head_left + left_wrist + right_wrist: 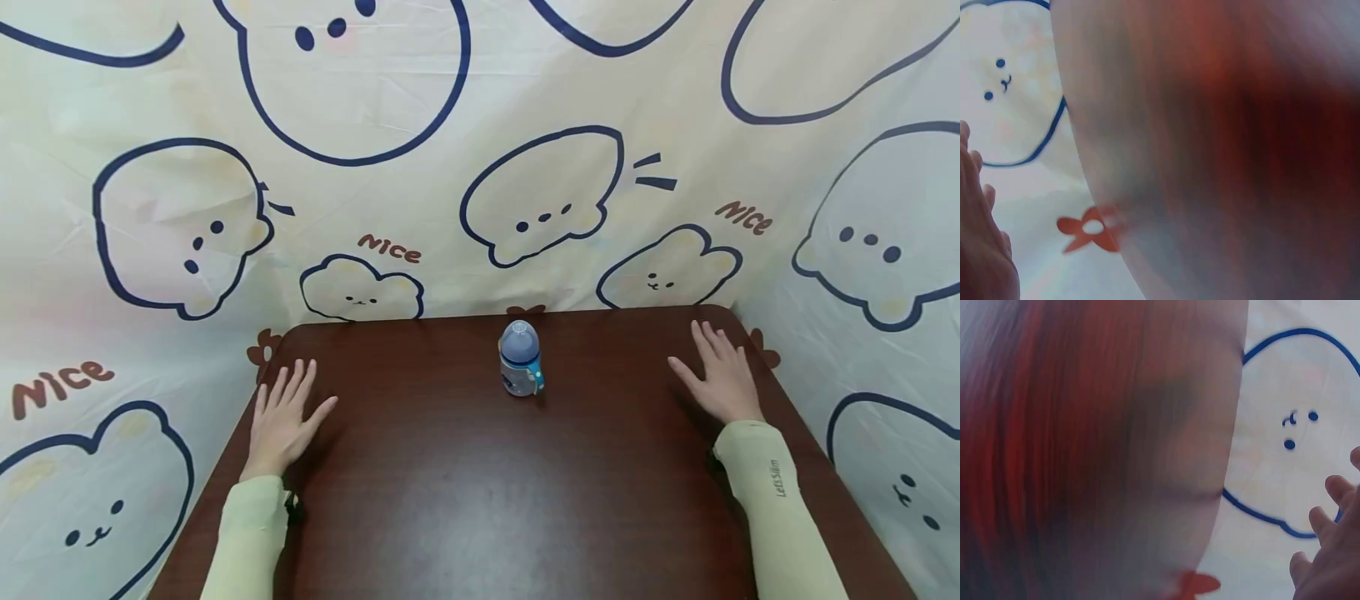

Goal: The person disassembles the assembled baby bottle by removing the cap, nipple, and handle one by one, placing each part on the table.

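Observation:
A small baby bottle (520,360) with a blue-grey domed cap, a clear body and a bright blue clip on its side stands upright near the far edge of the dark brown table (480,483). To its left, my left hand (281,421) is spread palm down over the table's left side, holding nothing. My right hand (722,375) is likewise spread, fingers extended, by the far right corner. Both hands are well apart from the bottle. At the left wrist view's edge the left hand (985,231) shows in part; the right hand (1329,550) shows partly in the right wrist view.
A pale cloth backdrop (420,200) with blue cartoon outlines and brown lettering rises behind the table and along both its sides. Light green sleeves (251,533) cover the forearms, and a dark band sits at the left wrist.

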The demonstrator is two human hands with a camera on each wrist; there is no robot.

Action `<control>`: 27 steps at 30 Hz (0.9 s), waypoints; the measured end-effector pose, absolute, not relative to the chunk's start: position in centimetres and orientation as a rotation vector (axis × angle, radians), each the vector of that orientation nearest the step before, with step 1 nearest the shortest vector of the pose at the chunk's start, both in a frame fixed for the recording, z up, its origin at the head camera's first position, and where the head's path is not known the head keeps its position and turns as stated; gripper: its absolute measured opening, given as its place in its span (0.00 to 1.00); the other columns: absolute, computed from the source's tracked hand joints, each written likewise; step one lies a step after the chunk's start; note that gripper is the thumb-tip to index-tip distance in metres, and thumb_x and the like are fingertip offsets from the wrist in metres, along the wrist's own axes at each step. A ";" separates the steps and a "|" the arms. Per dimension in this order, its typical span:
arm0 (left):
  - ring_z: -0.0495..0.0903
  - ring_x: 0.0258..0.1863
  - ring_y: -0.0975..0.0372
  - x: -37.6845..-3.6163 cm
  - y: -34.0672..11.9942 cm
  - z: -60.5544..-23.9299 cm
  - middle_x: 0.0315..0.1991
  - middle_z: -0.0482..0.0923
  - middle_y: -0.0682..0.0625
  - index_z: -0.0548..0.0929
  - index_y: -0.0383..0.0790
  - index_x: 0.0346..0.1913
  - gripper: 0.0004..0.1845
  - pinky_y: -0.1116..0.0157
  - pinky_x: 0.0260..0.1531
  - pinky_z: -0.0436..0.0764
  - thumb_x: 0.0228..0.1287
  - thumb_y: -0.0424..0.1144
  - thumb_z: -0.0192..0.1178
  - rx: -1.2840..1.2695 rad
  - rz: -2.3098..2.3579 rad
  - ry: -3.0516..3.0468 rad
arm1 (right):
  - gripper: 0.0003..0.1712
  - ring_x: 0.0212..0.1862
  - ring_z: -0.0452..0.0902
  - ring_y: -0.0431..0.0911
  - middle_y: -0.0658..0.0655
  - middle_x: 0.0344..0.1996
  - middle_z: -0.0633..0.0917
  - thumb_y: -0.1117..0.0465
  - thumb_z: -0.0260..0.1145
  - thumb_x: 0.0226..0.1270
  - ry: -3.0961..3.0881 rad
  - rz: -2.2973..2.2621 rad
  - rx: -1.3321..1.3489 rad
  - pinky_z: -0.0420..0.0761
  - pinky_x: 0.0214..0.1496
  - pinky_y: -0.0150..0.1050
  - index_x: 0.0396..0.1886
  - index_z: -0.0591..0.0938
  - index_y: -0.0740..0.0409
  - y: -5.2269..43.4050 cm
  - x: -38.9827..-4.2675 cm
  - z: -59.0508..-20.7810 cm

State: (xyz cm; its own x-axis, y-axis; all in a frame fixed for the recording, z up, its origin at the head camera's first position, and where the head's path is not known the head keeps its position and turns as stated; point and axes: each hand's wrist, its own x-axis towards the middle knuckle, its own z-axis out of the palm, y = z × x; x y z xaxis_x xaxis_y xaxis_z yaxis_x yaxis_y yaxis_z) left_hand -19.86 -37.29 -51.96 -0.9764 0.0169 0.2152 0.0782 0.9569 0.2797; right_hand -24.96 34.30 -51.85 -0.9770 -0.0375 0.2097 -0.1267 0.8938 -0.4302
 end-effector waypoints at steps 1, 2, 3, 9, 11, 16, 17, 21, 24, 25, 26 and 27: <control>0.41 0.84 0.42 -20.2 -36.9 -51.9 0.85 0.43 0.42 0.46 0.52 0.85 0.45 0.36 0.79 0.34 0.75 0.62 0.53 -0.076 -0.422 -2.898 | 0.52 0.82 0.40 0.69 0.69 0.83 0.49 0.31 0.51 0.77 -2.873 0.679 0.137 0.38 0.79 0.73 0.86 0.45 0.53 33.9 -25.1 -52.0; 0.41 0.84 0.42 -20.5 -36.5 -51.9 0.85 0.44 0.42 0.46 0.52 0.85 0.45 0.36 0.79 0.35 0.75 0.63 0.52 -0.080 -0.417 -2.899 | 0.52 0.82 0.41 0.69 0.69 0.83 0.49 0.30 0.51 0.77 -2.883 0.690 0.149 0.39 0.79 0.73 0.86 0.45 0.53 33.5 -25.3 -52.2; 0.41 0.84 0.43 -20.8 -36.0 -51.9 0.85 0.44 0.42 0.46 0.52 0.85 0.45 0.36 0.79 0.35 0.75 0.64 0.52 -0.085 -0.424 -2.902 | 0.52 0.82 0.41 0.69 0.68 0.83 0.49 0.30 0.51 0.77 -2.894 0.696 0.162 0.40 0.79 0.73 0.86 0.45 0.52 33.0 -25.6 -52.3; 0.41 0.84 0.46 -23.1 -32.3 -51.4 0.85 0.45 0.45 0.46 0.55 0.85 0.46 0.37 0.79 0.39 0.74 0.69 0.49 -0.155 -0.424 -2.911 | 0.53 0.83 0.41 0.68 0.66 0.84 0.48 0.28 0.51 0.76 -2.966 0.775 0.250 0.41 0.81 0.70 0.86 0.43 0.49 29.2 -27.0 -52.9; 0.41 0.85 0.47 -23.9 -30.7 -51.2 0.85 0.44 0.47 0.46 0.56 0.85 0.46 0.38 0.80 0.39 0.73 0.69 0.49 -0.195 -0.430 -2.914 | 0.53 0.83 0.41 0.66 0.65 0.84 0.48 0.28 0.51 0.76 -2.985 0.805 0.287 0.41 0.82 0.68 0.86 0.43 0.47 27.7 -27.5 -53.0; 0.42 0.85 0.49 -25.7 -26.3 -50.7 0.86 0.43 0.51 0.44 0.60 0.85 0.45 0.40 0.81 0.40 0.74 0.71 0.46 -0.332 -0.446 -2.902 | 0.53 0.84 0.40 0.61 0.59 0.85 0.48 0.26 0.52 0.74 -3.029 0.873 0.389 0.42 0.83 0.64 0.86 0.42 0.41 23.9 -28.6 -53.2; 0.42 0.85 0.50 -26.0 -25.4 -50.5 0.86 0.44 0.52 0.43 0.61 0.84 0.45 0.41 0.81 0.40 0.73 0.72 0.46 -0.364 -0.452 -2.894 | 0.53 0.85 0.41 0.60 0.57 0.85 0.48 0.26 0.52 0.74 -3.036 0.888 0.409 0.43 0.83 0.64 0.86 0.42 0.40 23.2 -28.7 -53.2; 0.43 0.85 0.52 -26.9 -21.9 -49.7 0.85 0.44 0.54 0.44 0.62 0.84 0.45 0.44 0.82 0.39 0.73 0.72 0.45 -0.506 -0.482 -2.852 | 0.53 0.85 0.42 0.59 0.53 0.85 0.50 0.27 0.55 0.72 -3.070 0.934 0.452 0.46 0.83 0.65 0.86 0.42 0.36 20.7 -29.3 -53.1; 0.44 0.85 0.53 -27.4 -19.4 -48.9 0.85 0.43 0.57 0.44 0.62 0.84 0.44 0.45 0.82 0.40 0.73 0.75 0.41 -0.609 -0.485 -2.824 | 0.53 0.85 0.43 0.59 0.53 0.85 0.50 0.27 0.57 0.71 -3.092 0.939 0.470 0.48 0.82 0.65 0.86 0.43 0.34 19.3 -29.7 -53.3; 0.43 0.85 0.54 -27.5 -18.7 -48.7 0.85 0.42 0.58 0.44 0.62 0.84 0.44 0.45 0.82 0.40 0.73 0.75 0.39 -0.636 -0.490 -2.817 | 0.53 0.85 0.43 0.59 0.52 0.85 0.51 0.27 0.58 0.71 -3.098 0.939 0.474 0.48 0.83 0.65 0.85 0.43 0.33 19.0 -29.8 -53.3; 0.43 0.85 0.54 -27.6 -17.9 -48.4 0.85 0.42 0.58 0.45 0.62 0.84 0.44 0.46 0.82 0.40 0.73 0.76 0.38 -0.666 -0.496 -2.808 | 0.53 0.85 0.43 0.58 0.52 0.85 0.51 0.28 0.59 0.71 -3.101 0.944 0.481 0.48 0.83 0.64 0.85 0.43 0.33 18.6 -29.9 -53.4; 0.42 0.85 0.55 -27.7 -17.2 -48.1 0.85 0.41 0.60 0.44 0.63 0.84 0.44 0.46 0.82 0.40 0.73 0.76 0.37 -0.695 -0.502 -2.802 | 0.54 0.85 0.43 0.58 0.52 0.85 0.51 0.28 0.59 0.71 -3.106 0.943 0.489 0.48 0.83 0.64 0.85 0.43 0.33 18.3 -30.0 -53.5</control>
